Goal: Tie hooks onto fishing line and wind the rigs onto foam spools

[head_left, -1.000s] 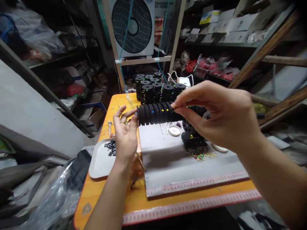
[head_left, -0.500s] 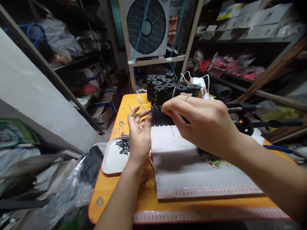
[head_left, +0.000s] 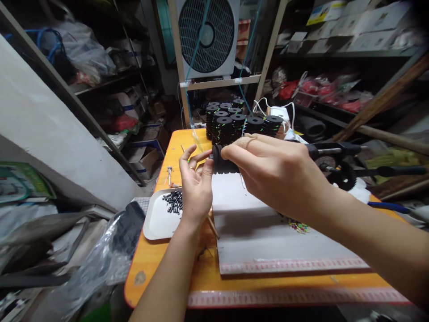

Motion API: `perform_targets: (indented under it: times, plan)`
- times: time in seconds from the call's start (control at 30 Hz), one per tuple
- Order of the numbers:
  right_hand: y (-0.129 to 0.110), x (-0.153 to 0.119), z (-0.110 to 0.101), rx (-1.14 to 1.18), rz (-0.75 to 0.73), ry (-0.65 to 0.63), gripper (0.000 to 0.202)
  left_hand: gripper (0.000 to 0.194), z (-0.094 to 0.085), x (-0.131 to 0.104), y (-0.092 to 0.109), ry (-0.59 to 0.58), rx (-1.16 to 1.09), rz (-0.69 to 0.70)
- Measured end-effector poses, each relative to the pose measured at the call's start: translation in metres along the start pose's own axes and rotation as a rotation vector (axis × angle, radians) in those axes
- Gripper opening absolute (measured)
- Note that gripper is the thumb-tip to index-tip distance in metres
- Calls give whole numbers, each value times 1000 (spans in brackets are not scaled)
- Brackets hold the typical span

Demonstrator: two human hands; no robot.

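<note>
Black ribbed roll is up above the white board on the desk, left hand holding its left end between thumb and fingers. Change: a second ago right hand sat farther right, blue and yellow dots showing; now it's near the left end, dots out of sight. So handwork has shifted there. Can't tell if right fingertips pinch anything.

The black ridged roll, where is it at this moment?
In the head view, the black ridged roll is near the centre, its left end at the left hand, its right part behind the right hand; black stacks stand beyond.
</note>
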State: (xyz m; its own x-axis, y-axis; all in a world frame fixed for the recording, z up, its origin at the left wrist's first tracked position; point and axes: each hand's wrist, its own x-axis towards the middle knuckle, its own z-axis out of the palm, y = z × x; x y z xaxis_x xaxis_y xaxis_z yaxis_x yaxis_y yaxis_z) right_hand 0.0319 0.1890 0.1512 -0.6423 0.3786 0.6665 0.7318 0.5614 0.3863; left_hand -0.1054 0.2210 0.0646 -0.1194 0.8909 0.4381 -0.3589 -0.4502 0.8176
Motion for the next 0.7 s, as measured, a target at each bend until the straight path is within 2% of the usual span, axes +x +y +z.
perform_targets:
  times: [0.07,0.13,0.2,0.27,0.3,0.33,0.4,0.43,0.53,0.7]
  plan:
    - [0,1,-2,-3,-10,-48,28,40,0,0,0,-6,-3,2]
    - [1,-5,-6,63,-33,-41,27,41,0,0,0,-7,-16,4]
    - [2,-22,-12,191,-14,9,22,42,0,0,-1,-2,-27,2]
    - [2,-51,-17,328,83,-19,20,42,0,1,-1,2,-22,-3]
    - [2,-69,-18,397,159,-106,18,42,-1,1,-1,3,-14,-5]
    - [2,-88,-18,437,224,-246,19,42,-1,1,-1,5,-5,-5]
    - [4,-126,-12,426,315,-497,20,42,-1,0,0,9,10,-1]
    - [5,-143,-7,396,385,-539,20,41,-1,0,0,12,16,2]
    - [7,-176,8,346,488,-526,13,40,-1,0,0,14,23,8]
    - [-4,-190,19,373,548,-434,17,39,0,0,0,15,18,-3]
